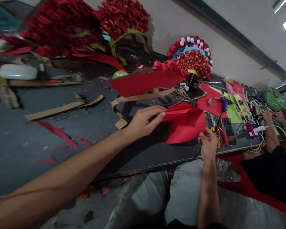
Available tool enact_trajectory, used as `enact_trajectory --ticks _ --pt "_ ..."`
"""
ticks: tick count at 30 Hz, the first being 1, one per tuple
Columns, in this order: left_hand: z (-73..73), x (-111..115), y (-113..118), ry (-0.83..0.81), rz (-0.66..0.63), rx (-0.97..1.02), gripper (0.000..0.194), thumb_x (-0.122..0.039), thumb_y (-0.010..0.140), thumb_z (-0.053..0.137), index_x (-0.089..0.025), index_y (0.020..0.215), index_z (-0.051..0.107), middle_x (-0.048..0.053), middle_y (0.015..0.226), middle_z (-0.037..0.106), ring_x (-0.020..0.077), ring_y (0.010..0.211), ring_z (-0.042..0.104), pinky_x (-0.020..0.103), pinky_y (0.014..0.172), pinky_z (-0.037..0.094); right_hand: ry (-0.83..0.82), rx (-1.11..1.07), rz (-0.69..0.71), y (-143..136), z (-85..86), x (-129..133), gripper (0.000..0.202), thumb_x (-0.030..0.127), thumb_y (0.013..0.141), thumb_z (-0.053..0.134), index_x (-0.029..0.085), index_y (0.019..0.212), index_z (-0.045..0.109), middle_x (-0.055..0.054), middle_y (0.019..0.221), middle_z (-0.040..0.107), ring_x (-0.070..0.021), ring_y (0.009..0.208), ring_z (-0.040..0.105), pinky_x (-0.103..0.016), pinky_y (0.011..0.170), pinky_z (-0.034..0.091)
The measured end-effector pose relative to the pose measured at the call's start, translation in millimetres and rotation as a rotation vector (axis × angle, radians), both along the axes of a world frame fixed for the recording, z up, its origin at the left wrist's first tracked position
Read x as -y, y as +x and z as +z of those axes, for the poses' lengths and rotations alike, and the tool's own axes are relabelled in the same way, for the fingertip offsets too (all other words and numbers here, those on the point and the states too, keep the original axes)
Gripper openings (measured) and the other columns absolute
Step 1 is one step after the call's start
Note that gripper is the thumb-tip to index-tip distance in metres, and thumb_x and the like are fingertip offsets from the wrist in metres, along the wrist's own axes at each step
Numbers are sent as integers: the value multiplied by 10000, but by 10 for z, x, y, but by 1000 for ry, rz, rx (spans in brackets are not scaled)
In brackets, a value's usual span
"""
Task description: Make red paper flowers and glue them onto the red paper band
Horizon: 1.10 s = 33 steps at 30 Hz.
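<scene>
Presently, both hands hold one red sheet [188,127], smooth and thin like paper or foam, above the near side of the dark table [11,140]. The left hand [146,122] has its thumb and forefinger closed on the narrow left end of the sheet. The right hand [208,144] pinches the right edge, low down, between thumb and fingers. The sheet is bent — its upper part makes a fold, and the lower part hangs in a soft curve.

Just beside the right hand, there are scissors with red handles [221,136] and a yellow-handled tool [215,137]. Behind the sheet lies a curved strip of brown cardboard [145,96], and farther, a flat red panel [143,83] with crumpled red petals near its right end. At the far wall stands a rounded decoration [193,58], its rim made of white and red balls, its middle rough with red and gold petals. Two ruffled red masses are at the far left, the larger one [62,28] blurred, the smaller one [125,17] on a yellow-green band. Thin red scraps [58,133] lie on the left — flat and irregular. To the right are a blue glue gun [224,102], a green perforated basket [275,100] and another person's hands [267,116].
</scene>
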State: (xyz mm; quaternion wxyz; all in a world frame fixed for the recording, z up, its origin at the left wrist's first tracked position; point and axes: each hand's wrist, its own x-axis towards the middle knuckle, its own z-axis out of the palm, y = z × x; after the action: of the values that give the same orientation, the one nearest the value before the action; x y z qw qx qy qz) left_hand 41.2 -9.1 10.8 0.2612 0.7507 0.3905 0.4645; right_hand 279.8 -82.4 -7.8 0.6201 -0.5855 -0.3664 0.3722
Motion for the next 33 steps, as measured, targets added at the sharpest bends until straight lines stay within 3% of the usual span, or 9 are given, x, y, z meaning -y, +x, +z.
enact_trajectory --ticks 7,13,19,22,25,27,29,31,33 --pt "69 25 3 -123 -115 260 163 -318 781 596 -177 718 646 67 805 694 170 742 628 271 684 494 43 228 -134 -92 109 37 308 334 671 719 139 904 670 15 652 643 -70 472 549 -204 444 448" --pt "61 10 3 -311 -145 424 244 -390 681 698 -168 627 610 61 723 663 173 677 601 278 621 482 164 421 -257 -189 176 135 221 314 753 659 134 881 666 -14 657 665 -113 506 606 -229 430 480" --pt "85 67 18 -357 -258 429 244 -354 689 707 -172 694 544 91 823 695 206 807 647 293 715 511 417 685 -347 -250 193 193 79 222 822 588 175 797 647 -72 889 677 -177 809 672 -307 617 573" --pt "76 96 35 -261 -168 338 212 -321 720 680 -170 833 584 68 827 694 190 781 650 284 726 509 348 674 -214 -335 218 177 245 280 843 557 193 1070 583 -137 1250 534 -216 1082 595 -356 763 567" --pt "68 100 46 -95 -164 188 140 -303 754 641 -168 789 634 52 784 678 171 734 630 269 719 498 294 641 -182 -411 242 180 617 365 789 616 260 1329 335 -150 1457 246 -241 1252 447 -356 806 539" --pt "66 102 51 -26 -194 143 155 -305 782 605 -168 714 628 57 771 666 164 718 619 260 701 496 258 645 -206 -434 246 205 577 385 758 646 238 1259 401 -135 1326 397 -209 1137 511 -317 769 520" --pt "61 109 58 -6 -204 117 165 -304 804 575 -167 726 624 79 845 668 168 763 624 261 721 500 161 626 -93 -439 238 232 321 404 782 612 190 1013 549 -58 963 574 -151 851 576 -265 688 491" --pt "50 123 68 5 -243 73 149 -294 818 558 -169 787 633 100 936 668 181 849 632 273 780 500 47 565 116 -440 224 241 274 448 815 548 176 817 584 12 675 544 -123 660 540 -241 631 459" --pt "36 142 81 10 -327 22 141 -282 824 549 -174 839 639 103 969 670 188 903 632 281 820 496 -5 488 256 -448 218 227 336 499 813 521 173 790 599 19 622 541 -133 651 542 -240 632 451"
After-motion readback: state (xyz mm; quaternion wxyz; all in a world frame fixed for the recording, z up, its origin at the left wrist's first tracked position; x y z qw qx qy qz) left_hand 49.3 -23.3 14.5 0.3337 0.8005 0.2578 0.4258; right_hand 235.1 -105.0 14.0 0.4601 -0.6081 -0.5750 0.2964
